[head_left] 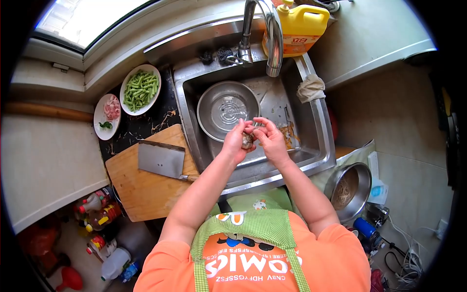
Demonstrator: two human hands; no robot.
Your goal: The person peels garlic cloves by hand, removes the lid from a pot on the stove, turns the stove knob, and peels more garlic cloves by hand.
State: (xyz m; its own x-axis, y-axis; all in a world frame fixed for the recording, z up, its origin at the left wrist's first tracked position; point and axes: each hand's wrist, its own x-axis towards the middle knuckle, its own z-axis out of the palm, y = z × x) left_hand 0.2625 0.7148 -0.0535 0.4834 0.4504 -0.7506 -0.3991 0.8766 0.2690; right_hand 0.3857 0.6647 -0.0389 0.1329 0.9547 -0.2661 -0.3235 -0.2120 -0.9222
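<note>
My left hand (235,143) is closed around a small brownish-white bulb that looks like garlic (247,141), held over the near part of the sink. Against its upper side, the thumb and fingertips of my right hand (273,144) are pinched together. The fingers partly hide the bulb. Just beyond my hands a round metal basin (206,114) with some water in it rests in the steel sink (311,131). Brown peelings (290,136) lie on the sink floor to the right.
Left of the sink, a cleaver (160,158) lies on a wooden cutting board (131,190). Behind it are plates with cut green beans (140,90) and chopped meat (112,108). The faucet (275,44) arches over the sink, with a yellow jug (304,24) behind and a cloth (311,88) on the rim.
</note>
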